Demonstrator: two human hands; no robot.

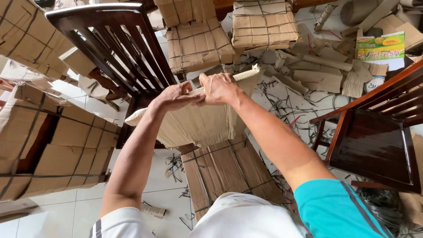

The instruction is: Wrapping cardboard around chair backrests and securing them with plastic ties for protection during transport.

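Both hands closed on top edge of folded cardboard sheet [198, 125]: left hand [176, 97] beside right hand [219, 88], over dark wooden chair [110, 44] seat.

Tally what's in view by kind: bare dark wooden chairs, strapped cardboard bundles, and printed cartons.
Bare dark wooden chairs: 2, one behind the hands, one at right
Strapped cardboard bundles: 5
Printed cartons: 1
Total: 8

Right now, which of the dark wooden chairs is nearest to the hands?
The chair with the slatted back, upper left, directly behind the cardboard sheet that both hands grip. The other chair stands apart at the right edge.
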